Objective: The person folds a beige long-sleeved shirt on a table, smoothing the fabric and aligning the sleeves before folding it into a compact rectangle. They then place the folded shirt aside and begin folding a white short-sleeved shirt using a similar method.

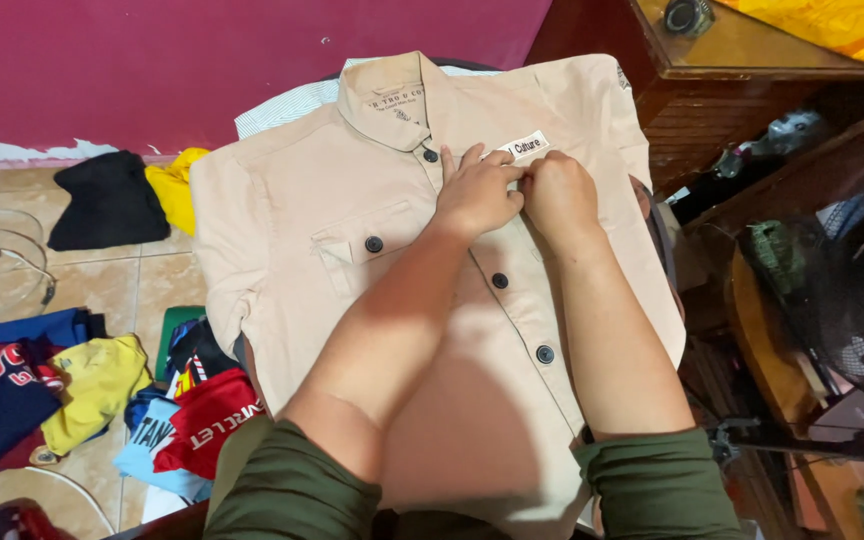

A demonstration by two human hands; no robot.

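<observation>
A beige short-sleeved shirt [332,210] with dark buttons lies front up, spread flat on a raised surface, collar toward the wall. My left hand [477,190] and my right hand [557,195] meet at the button placket high on the chest, both pinching the fabric there beside a white patch [522,147] on the right chest. A dark button [430,155] sits just above my left hand, another button [499,281] just below it. Both forearms lie over the shirt's lower half.
A striped garment [287,105] peeks out under the shirt's shoulder. Black [107,200] and yellow [177,185] clothes lie on the tiled floor by the magenta wall, several more coloured garments [82,390] at lower left. A wooden cabinet [742,90] stands right.
</observation>
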